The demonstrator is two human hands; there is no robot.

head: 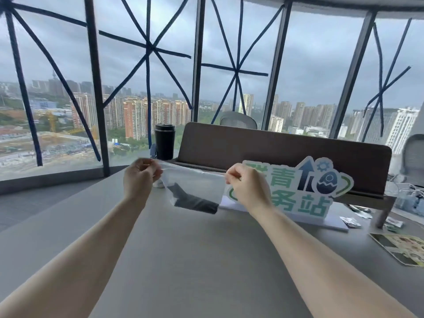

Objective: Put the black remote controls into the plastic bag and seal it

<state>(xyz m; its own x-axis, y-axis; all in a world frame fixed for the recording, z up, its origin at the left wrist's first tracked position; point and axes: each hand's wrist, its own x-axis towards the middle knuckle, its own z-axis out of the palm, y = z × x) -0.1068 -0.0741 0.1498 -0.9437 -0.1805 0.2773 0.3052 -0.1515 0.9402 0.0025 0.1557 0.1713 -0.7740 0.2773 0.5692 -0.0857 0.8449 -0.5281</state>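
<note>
A clear plastic bag (pixel 195 180) hangs in the air above the grey table (pixel 183 260), held by its top edge. My left hand (pixel 140 177) pinches the bag's top left corner. My right hand (pixel 245 187) pinches the top right corner. Black remote controls (pixel 195 199) lie at the bottom of the bag, seen through the plastic; they overlap, so I cannot tell how many there are. The top edge is stretched taut between my hands.
A black tumbler (pixel 164 141) stands at the back of the table. A brown desk divider (pixel 275 154) runs behind the bag. A green and white sign (pixel 298 191) leans right of my right hand. Small packets (pixel 348 221) and a printed leaflet (pixel 401 249) lie at right.
</note>
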